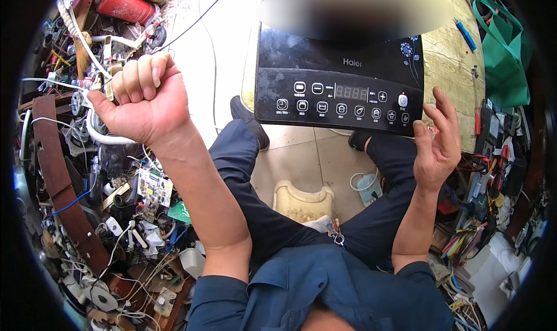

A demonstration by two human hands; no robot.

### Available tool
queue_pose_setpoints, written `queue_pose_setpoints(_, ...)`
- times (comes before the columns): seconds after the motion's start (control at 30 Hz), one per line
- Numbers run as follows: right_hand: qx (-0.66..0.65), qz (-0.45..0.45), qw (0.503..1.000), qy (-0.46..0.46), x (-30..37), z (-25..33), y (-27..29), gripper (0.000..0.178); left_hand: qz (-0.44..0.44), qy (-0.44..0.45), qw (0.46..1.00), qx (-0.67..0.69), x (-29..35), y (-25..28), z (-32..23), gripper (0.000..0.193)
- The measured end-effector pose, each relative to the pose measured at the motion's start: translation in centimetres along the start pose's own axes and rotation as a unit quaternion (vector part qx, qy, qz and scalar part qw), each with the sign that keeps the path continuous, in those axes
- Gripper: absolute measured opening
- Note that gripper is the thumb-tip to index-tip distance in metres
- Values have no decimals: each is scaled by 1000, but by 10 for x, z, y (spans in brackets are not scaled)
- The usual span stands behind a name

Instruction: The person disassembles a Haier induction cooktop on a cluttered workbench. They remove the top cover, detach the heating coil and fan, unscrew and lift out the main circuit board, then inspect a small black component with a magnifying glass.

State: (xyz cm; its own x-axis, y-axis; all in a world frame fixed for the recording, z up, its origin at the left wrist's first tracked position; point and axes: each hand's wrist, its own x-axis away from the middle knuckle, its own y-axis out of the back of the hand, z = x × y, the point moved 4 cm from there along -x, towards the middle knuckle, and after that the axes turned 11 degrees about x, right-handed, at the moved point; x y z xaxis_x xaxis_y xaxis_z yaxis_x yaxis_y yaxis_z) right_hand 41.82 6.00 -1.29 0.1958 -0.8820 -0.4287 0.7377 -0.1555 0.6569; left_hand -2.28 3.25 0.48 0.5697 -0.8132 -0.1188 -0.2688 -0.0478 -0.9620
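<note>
While the black induction cooker (331, 49) lies on the tabletop (444, 67), its front edge reaches or passes the near rim, tiled floor (293, 157) showing below. The right hand (438, 148), fingers loosely spread, is at the cooker's near right corner; contact cannot be confirmed. The left hand (145, 101), fingers curled, is well apart to the left; whether it grips the dark cord (194, 23) cannot be told. Bare tabletop lies between cooker and blue tool (465, 35).
</note>
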Motion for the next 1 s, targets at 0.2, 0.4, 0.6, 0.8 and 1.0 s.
queue_pose_setpoints(0.2, 15, 9, 1000, -2, 2, 2, 0, 31, -21, 1, 1000, -12, 2, -2, 0, 68)
queue_pose_setpoints(0.4, 11, 9, 1000, -3, 1, 3, -1, 31, -11, 2, 1000, -9, 2, 0, -1, 67)
queue_pose_setpoints(0.6, 7, 10, 1000, -7, 0, 2, -2, 30, -6, 4, 1000, -10, 1, 1, -2, 66)
queue_pose_setpoints(0.8, 12, 8, 1000, -1, -1, 2, -2, 31, -7, 7, 1000, -4, 1, 0, 0, 66)
queue_pose_setpoints(1.0, 25, 5, 1000, 6, -1, 2, -2, 31, -13, 11, 1000, -6, 1, 5, -4, 67)
